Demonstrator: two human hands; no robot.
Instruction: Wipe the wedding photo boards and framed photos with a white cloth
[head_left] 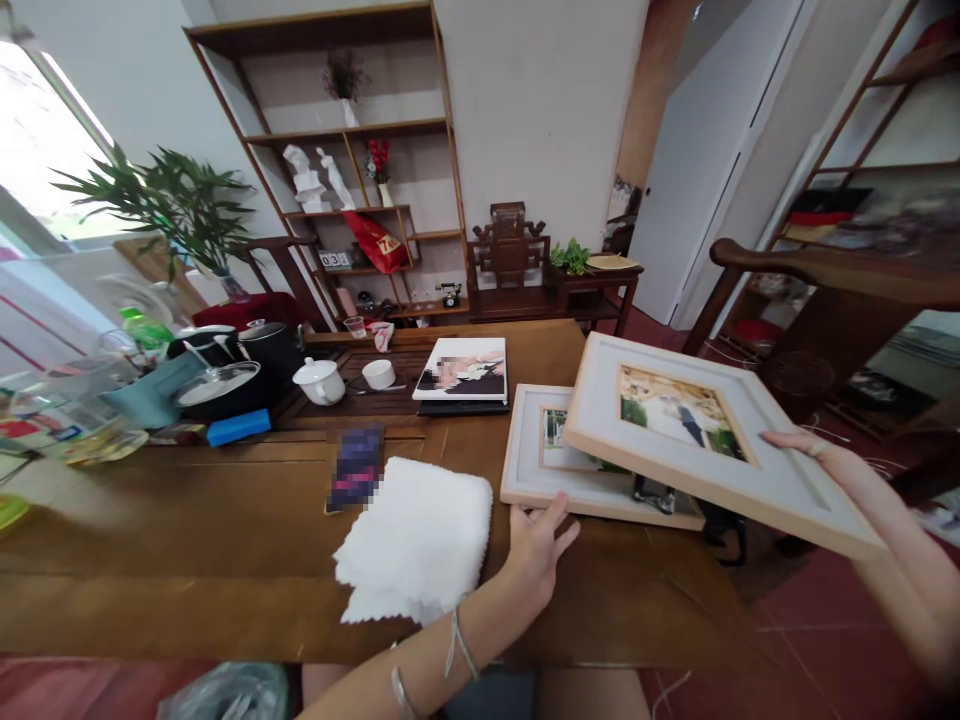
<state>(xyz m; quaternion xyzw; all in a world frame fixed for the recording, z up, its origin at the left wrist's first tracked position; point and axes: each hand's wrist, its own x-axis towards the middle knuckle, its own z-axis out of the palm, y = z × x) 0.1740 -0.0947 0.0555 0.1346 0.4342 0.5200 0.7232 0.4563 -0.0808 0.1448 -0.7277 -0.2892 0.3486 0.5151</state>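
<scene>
My right hand (825,465) grips the right edge of a light wooden picture frame (757,480) and holds it tilted above the table's right end. Under it a second, similar frame (529,450) lies flat on the wooden table (225,540). My left hand (536,545) rests on the table with fingers spread. Its fingertips are at the near edge of the flat frame. A folded white cloth (416,540) lies just left of that hand.
A photo book (463,370) lies further back. A white teapot (319,382), a cup (378,374), black pots (225,385) and a blue block (238,427) crowd the left. A dark chair arm (825,265) stands at right. Shelves line the far wall.
</scene>
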